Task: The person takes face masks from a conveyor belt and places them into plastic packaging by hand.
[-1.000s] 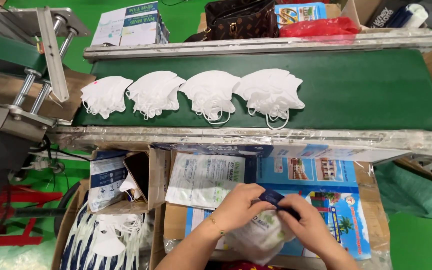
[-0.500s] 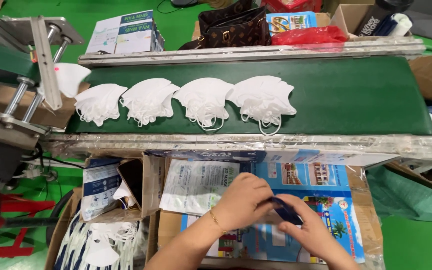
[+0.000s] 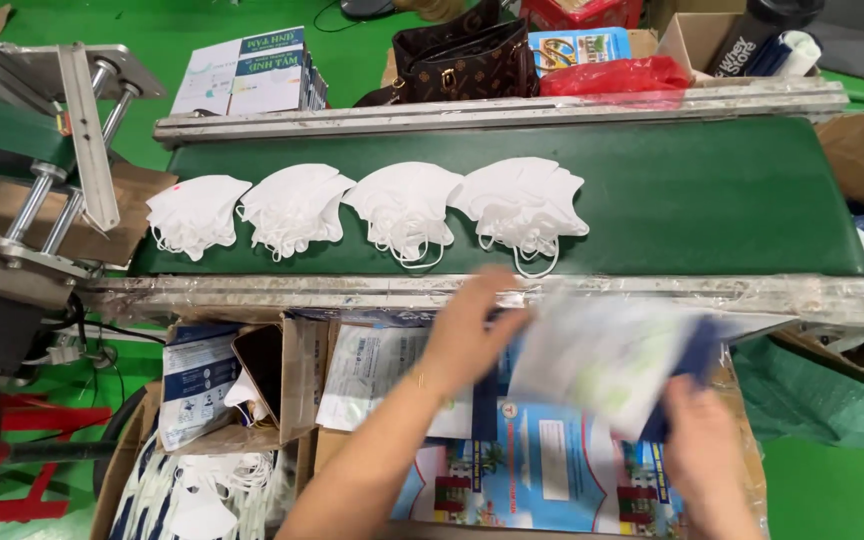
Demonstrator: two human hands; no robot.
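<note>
Both hands (image 3: 472, 325) (image 3: 702, 450) hold blurred pouch (image 3: 602, 365); mask stacks (image 3: 407, 205) on belt (image 3: 712, 200) beyond.

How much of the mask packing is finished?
Four stacks of white masks lie on the green belt, not yet bagged. The left hand and right hand hold a blurred pouch, contents unclear. More loose masks sit in a box lower left.

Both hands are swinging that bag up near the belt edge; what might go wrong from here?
1. The pouch is motion-blurred between the left hand and right hand; a loose grip might let it slip.
2. It passes close to the nearest mask stack on the green conveyor belt, whose ear loops hang toward the edge; a brush could snag or scatter it.
</note>
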